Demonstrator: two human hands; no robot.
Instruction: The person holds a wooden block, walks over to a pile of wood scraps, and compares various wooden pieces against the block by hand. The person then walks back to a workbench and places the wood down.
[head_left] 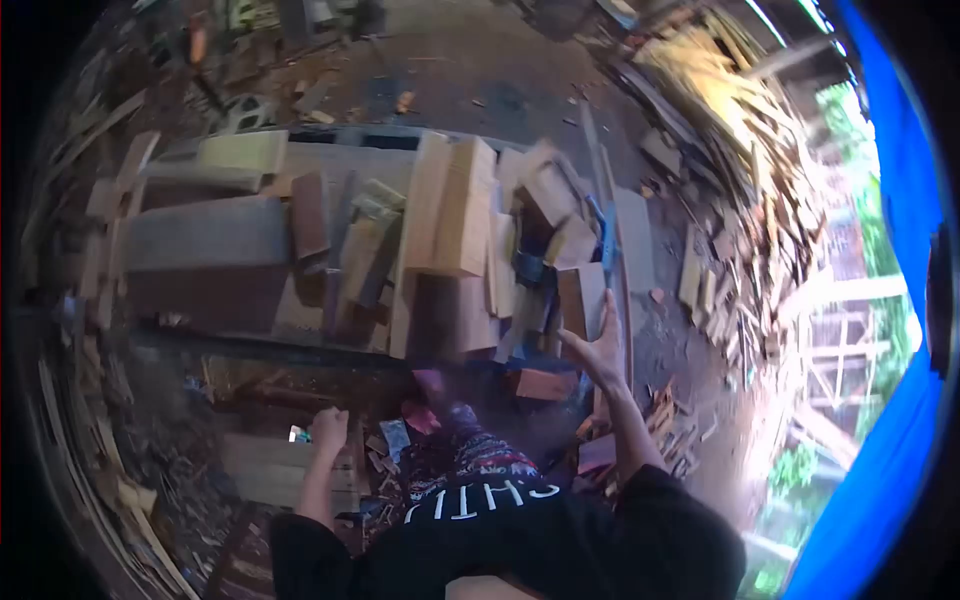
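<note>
My right hand (603, 350) is at the near right end of a cluttered bench, thumb and fingers spread apart. Close to its fingertips stands a wood block (582, 292); whether they touch it is not clear. A blue tool or bar (608, 235) lies just beyond. My left hand (329, 430) hangs low in front of the bench, its fingers curled closed. A small bright patch (298, 434) shows beside it, and what the fingers hold, if anything, is hidden. A large squared timber (465, 210) lies across the middle of the bench.
Wood pieces crowd the bench (300, 320), including a wide grey board (205, 235) on the left. A tall heap of scrap wood (745, 150) rises at the right. Offcuts (670, 430) litter the ground near my right arm. A blue tarp (900, 200) hangs at the far right.
</note>
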